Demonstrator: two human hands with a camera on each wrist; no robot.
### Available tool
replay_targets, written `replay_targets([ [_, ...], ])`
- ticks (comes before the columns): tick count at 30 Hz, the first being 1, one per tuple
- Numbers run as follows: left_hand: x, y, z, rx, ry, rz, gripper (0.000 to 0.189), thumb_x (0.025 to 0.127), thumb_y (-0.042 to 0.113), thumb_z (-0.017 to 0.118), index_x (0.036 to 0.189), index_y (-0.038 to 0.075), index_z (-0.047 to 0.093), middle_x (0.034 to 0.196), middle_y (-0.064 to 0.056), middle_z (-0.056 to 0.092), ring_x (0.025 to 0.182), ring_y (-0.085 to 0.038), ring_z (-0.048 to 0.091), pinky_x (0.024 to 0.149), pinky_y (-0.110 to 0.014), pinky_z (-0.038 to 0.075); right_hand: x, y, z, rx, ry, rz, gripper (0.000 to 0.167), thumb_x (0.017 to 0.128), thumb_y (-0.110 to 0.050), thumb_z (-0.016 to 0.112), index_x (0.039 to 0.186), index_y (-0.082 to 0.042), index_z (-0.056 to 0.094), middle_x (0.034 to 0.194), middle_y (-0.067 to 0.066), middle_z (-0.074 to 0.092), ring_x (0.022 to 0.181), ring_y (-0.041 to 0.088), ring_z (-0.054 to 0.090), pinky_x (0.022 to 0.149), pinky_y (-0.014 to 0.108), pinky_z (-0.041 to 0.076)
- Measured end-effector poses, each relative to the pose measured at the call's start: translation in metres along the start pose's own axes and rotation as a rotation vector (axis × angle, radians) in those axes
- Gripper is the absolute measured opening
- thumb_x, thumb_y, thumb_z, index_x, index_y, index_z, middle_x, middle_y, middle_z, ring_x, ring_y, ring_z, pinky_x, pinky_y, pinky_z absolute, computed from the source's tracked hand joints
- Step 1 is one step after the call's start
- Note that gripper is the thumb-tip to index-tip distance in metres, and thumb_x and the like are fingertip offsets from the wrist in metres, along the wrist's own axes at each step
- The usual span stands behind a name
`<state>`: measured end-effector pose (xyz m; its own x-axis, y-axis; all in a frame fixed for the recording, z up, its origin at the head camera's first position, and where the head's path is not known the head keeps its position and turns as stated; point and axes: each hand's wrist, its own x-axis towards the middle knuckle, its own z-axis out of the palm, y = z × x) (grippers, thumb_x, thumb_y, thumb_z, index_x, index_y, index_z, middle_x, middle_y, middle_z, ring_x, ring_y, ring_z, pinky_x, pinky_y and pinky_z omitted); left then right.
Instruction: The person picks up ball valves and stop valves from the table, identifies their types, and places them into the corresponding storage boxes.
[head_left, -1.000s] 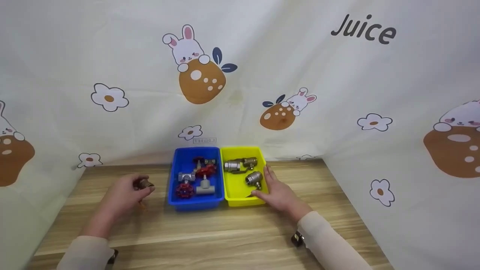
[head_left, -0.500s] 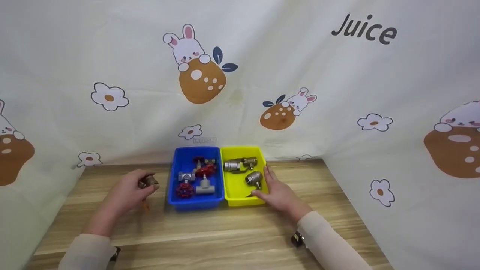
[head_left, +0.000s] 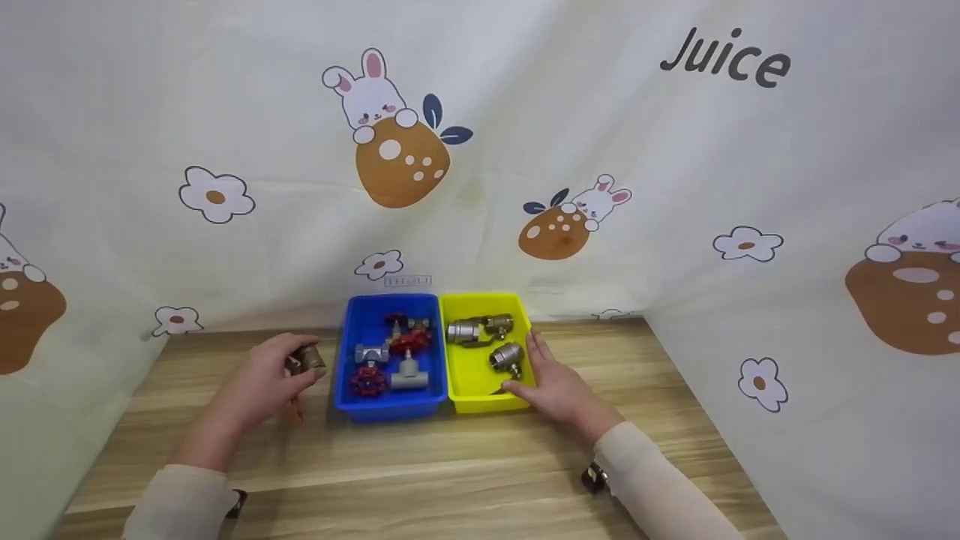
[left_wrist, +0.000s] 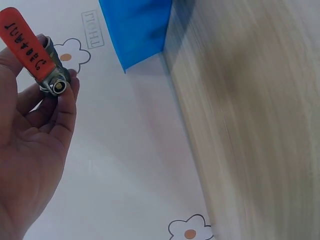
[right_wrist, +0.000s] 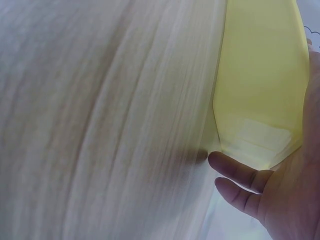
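Observation:
In the head view my left hand (head_left: 262, 382) grips a brass-coloured ball valve (head_left: 310, 358) left of the blue bin. Its orange-red lever (left_wrist: 27, 46), with dark lettering, faces the left wrist camera. My right hand (head_left: 559, 382) holds the right wall of the yellow bin (head_left: 491, 406), thumb over the rim and fingers along the outside. Two of its fingers (right_wrist: 240, 172) stick out below the bin in the right wrist view. Inside the yellow bin lie several metal ball valves (head_left: 505, 356). The blue bin (head_left: 394, 412) holds several valves with red round handwheels (head_left: 368, 381).
Both bins stand side by side on a wood-grain table (head_left: 420, 480), close to the back. A pale curtain (head_left: 262, 112) with rabbit and flower prints rises behind the table and along both sides.
My left hand has moved slightly right and up with the ball valve, closer to the blue bin, and more of the valve shows. The right hand stays on the yellow bin.

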<state>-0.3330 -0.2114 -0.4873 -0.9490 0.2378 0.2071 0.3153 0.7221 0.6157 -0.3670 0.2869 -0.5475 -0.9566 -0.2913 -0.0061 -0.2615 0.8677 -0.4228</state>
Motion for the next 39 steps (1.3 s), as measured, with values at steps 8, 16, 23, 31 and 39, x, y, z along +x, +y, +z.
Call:
replay_targets([
  [8, 0.003, 0.007, 0.0, 0.007, -0.005, -0.004, 0.054, 0.104, 0.024, 0.081, 0.15, 0.002, 0.064, 0.128, -0.014, 0.07, 0.107, -0.03, 0.066, 0.094, -0.057, 0.06, -0.001, -0.001, 0.0, -0.009, 0.007, -0.01, 0.11, 0.105, -0.069, 0.061, 0.178, -0.009, 0.004, 0.183, 0.01, -0.003, 0.153, 0.05, 0.045, 0.126, 0.057, 0.039],
  [16, 0.008, 0.015, 0.003, 0.02, -0.012, -0.011, 0.058, 0.103, 0.028, 0.082, 0.152, 0.004, 0.064, 0.138, -0.02, 0.069, 0.115, -0.035, 0.067, 0.1, -0.063, 0.058, -0.002, -0.001, 0.0, -0.002, 0.014, -0.024, 0.109, 0.106, -0.069, 0.061, 0.177, -0.008, 0.006, 0.184, 0.011, -0.002, 0.158, 0.048, 0.039, 0.128, 0.056, 0.036],
  [23, 0.013, 0.021, 0.007, 0.008, 0.01, 0.032, 0.053, 0.102, 0.024, 0.083, 0.148, 0.003, 0.067, 0.127, -0.013, 0.073, 0.107, -0.029, 0.067, 0.095, -0.056, 0.059, 0.0, 0.002, 0.002, -0.006, 0.018, -0.035, 0.113, 0.104, -0.074, 0.058, 0.177, -0.004, 0.006, 0.184, 0.015, 0.0, 0.15, 0.052, 0.048, 0.123, 0.058, 0.043],
  [31, 0.022, 0.031, 0.014, 0.004, -0.025, 0.012, 0.054, 0.103, 0.026, 0.082, 0.15, 0.003, 0.065, 0.131, -0.015, 0.071, 0.112, -0.031, 0.066, 0.099, -0.058, 0.06, 0.003, 0.003, 0.003, -0.015, 0.007, -0.016, 0.11, 0.106, -0.068, 0.06, 0.177, -0.007, 0.003, 0.184, 0.011, -0.004, 0.151, 0.051, 0.047, 0.124, 0.057, 0.042],
  [39, 0.028, 0.038, 0.026, -0.011, -0.025, 0.051, 0.053, 0.101, 0.021, 0.083, 0.148, 0.004, 0.066, 0.14, -0.02, 0.069, 0.122, -0.038, 0.066, 0.104, -0.062, 0.057, 0.001, 0.002, 0.001, 0.006, 0.017, -0.025, 0.11, 0.105, -0.068, 0.062, 0.178, -0.007, 0.005, 0.184, 0.012, -0.001, 0.151, 0.052, 0.047, 0.124, 0.058, 0.041],
])
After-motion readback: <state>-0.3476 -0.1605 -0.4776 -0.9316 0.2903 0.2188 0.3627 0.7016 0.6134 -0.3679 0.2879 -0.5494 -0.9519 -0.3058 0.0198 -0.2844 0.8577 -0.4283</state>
